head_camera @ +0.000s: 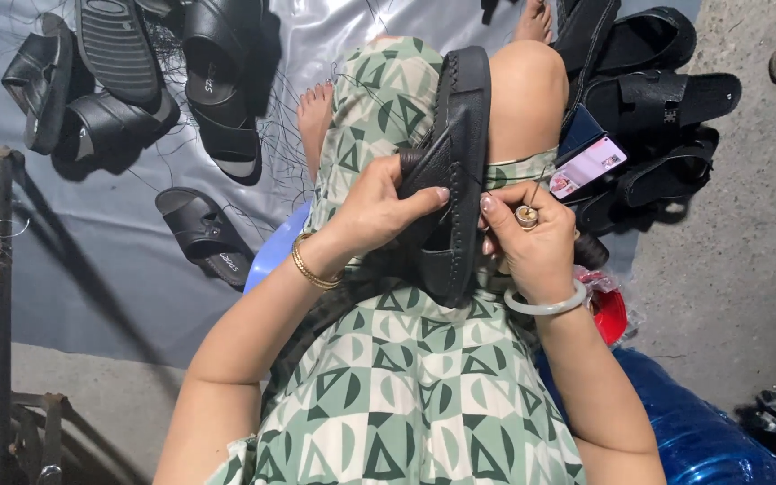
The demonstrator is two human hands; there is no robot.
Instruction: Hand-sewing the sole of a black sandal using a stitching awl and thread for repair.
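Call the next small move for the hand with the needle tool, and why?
Probably push the needle into the edge of the black sandal beside the last stitch. The right hand pinches the tool with its tip close to the sole's stitched rim, while the left hand grips the sandal on edge across the lap, steadying it for a stitch.

A seated person steadies a black sandal (456, 171) on the lap, left hand (372, 211) gripping its strap while the right hand (532, 247) pinches a needle tool beside its sole; more black sandals (199, 90) lie on the grey sheet (92, 242).
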